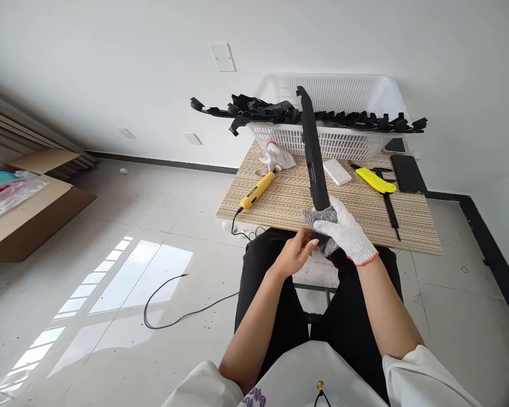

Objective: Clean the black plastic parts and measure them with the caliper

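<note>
White shirt (309, 376) with purple lettering lies nearest the camera, above black trousers (258, 265). Right hand (348, 234), in a white knit glove with orange cuff: fingers closed around a mottled grey cloth (314, 217) and the long black plastic strip (314, 147), which slants upward before the white slatted basket (348, 142). Left hand (292, 257), bare: fingers bent at the strip's lower end; closure on it cannot be told. Yellow corded tool (258, 191) rests on the wood-patterned table (348, 209), left of the strip.
</note>
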Available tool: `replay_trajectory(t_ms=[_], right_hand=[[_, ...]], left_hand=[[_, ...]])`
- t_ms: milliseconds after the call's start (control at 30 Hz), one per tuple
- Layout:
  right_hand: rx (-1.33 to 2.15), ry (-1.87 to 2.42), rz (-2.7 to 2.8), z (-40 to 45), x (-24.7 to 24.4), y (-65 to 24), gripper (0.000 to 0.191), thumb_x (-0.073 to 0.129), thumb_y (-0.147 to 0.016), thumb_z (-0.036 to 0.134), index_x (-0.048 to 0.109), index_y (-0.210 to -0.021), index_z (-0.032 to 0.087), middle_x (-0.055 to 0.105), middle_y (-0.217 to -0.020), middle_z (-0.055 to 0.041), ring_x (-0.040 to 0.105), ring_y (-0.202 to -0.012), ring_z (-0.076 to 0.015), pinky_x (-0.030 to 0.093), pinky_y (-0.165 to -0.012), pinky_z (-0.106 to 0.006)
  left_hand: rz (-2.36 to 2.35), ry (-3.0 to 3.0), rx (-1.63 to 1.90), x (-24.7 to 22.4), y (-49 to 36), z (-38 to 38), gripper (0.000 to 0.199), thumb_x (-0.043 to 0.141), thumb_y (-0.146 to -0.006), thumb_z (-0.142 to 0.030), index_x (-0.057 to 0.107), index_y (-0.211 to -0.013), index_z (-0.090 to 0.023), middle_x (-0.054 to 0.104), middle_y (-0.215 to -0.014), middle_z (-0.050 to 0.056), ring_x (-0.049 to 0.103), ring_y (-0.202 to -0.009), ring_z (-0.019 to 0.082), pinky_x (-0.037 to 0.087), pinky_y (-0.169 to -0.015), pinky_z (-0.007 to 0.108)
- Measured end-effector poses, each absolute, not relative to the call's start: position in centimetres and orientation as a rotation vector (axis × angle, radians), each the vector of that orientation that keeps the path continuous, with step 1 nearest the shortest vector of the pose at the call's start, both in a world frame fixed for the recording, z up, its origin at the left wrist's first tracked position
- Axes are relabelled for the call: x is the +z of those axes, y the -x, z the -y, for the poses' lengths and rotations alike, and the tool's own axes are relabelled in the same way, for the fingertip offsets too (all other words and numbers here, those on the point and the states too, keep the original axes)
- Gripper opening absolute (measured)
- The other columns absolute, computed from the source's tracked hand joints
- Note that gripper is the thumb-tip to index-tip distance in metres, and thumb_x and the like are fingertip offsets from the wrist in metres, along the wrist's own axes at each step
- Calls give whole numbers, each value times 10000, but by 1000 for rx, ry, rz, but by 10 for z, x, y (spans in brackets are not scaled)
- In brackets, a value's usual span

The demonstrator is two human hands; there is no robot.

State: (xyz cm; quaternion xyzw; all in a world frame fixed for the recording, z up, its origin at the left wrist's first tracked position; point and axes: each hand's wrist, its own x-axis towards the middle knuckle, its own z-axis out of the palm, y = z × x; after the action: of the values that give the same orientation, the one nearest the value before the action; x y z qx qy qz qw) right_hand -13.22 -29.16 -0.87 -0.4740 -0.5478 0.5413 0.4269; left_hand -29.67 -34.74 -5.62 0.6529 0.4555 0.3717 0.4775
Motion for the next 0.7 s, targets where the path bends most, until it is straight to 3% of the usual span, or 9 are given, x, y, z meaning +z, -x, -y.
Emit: replay_trajectory(t_ms=[100, 167, 333, 433, 533, 700], right_hand=[[1307, 1225, 1219, 293, -6, 134, 363, 654, -876, 455, 652, -1156, 224, 740, -1018, -55, 694, -907, -203, 577, -846, -386], [1355, 1185, 1166, 291, -4, 133, 341, 607, -905, 481, 655, -1115, 215, 735, -945, -53, 691, -848, -194, 576, -829, -385], [1592, 1059, 1308, 289, -2, 130, 529, 769, -766, 290, 602, -1268, 275, 713, -1134, -33, 683, -999, -202, 565, -898, -379], [1413, 1125, 1203, 287, -5, 132, 339, 675, -865, 420, 637, -1148, 236, 725, -1012, -42, 686, -901, -193, 574, -836, -365], [1404, 1123, 1166, 284, -6, 130, 319, 630, -895, 468, 637, -1102, 226, 727, -978, -42, 689, -859, -188, 576, -810, -361], [1580, 1097, 1282, 289, -4, 123, 540, 761, -777, 317, 588, -1286, 263, 719, -1148, -40, 687, -1014, -201, 574, -902, -378]], left_hand=[[-1084, -1611, 892, -56, 297, 348, 337, 473, -1022, -482, 505, -1210, -204, 704, -870, 30, 707, -859, 204, 521, -756, 297], [-1100, -1608, 895, -58, 299, 347, 340, 482, -1017, -488, 508, -1197, -200, 697, -853, 27, 707, -843, 206, 517, -746, 299], [-1135, -1596, 899, -60, 301, 346, 365, 461, -1024, -497, 503, -1211, -186, 699, -851, 36, 695, -799, 207, 498, -728, 311], [-1129, -1614, 885, -61, 299, 346, 361, 462, -1023, -498, 503, -1203, -187, 685, -816, 23, 694, -783, 207, 471, -688, 297], [-1138, -1628, 892, -60, 298, 346, 339, 473, -1018, -499, 506, -1162, -194, 646, -762, -1, 693, -766, 204, 450, -671, 285], [-1162, -1614, 905, -57, 299, 350, 321, 489, -1013, -495, 506, -1150, -205, 636, -765, -4, 690, -756, 196, 449, -672, 280]])
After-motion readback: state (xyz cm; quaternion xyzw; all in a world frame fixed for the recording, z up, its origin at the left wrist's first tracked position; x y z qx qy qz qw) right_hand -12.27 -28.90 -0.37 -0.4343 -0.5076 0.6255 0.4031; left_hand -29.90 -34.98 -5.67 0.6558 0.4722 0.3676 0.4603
